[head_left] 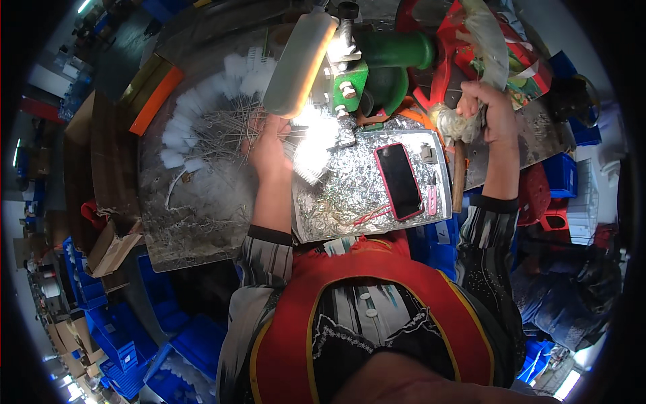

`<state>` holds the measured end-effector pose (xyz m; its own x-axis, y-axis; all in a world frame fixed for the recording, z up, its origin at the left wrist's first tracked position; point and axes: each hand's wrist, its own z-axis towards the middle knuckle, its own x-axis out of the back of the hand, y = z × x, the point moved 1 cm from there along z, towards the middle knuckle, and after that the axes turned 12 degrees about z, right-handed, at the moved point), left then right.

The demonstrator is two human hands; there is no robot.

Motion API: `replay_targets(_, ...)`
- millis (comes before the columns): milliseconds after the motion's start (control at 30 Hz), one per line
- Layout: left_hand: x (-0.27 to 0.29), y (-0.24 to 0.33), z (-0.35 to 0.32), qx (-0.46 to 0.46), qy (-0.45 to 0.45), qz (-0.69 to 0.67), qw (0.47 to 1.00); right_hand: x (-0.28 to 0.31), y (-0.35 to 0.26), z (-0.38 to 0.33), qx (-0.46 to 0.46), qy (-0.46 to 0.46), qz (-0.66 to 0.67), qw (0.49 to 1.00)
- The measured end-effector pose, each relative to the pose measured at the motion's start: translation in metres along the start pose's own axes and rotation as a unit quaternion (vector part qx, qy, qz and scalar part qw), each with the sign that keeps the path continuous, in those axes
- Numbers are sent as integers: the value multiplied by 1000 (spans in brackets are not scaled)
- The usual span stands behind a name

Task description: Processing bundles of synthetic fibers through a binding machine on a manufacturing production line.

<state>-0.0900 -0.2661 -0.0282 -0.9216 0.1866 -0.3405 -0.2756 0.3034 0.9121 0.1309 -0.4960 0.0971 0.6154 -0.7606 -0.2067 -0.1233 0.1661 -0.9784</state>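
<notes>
My left hand [268, 151] is closed beside the green press [350, 91], its fingertips partly hidden under a long, pale, rounded housing [299, 67]. What it holds is lost in glare; bright white bristles [308, 172] show just right of it. Left of that hand, many brushes with white bristle heads [185, 128] and thin wire stems [225, 131] lie fanned out on the worktable [202, 236]. Over at the right, my right hand [494, 111] curls around the lower end of a lever [488, 40] wrapped in pale plastic or cloth, next to a red machine part [444, 60].
A foil-like, silvery tray [323, 215] in front of me holds a red-cased phone [398, 182] and a small pink tool [431, 196]. A wooden handle [459, 175] stands by its right edge. An orange-sided box [155, 101] sits far left; blue bins [114, 337] are below the table.
</notes>
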Motion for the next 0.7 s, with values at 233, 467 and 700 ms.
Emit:
replay_targets(233,0,-9,5,5,60,-7,998,-5,-21,8,-56,-45,2,997)
replay_targets(467,-7,-11,7,-50,12,29,998,-4,-15,3,-18,-26,-9,999)
replay_targets(700,0,-11,6,-43,49,11,998,-2,19,4,48,-33,-3,998)
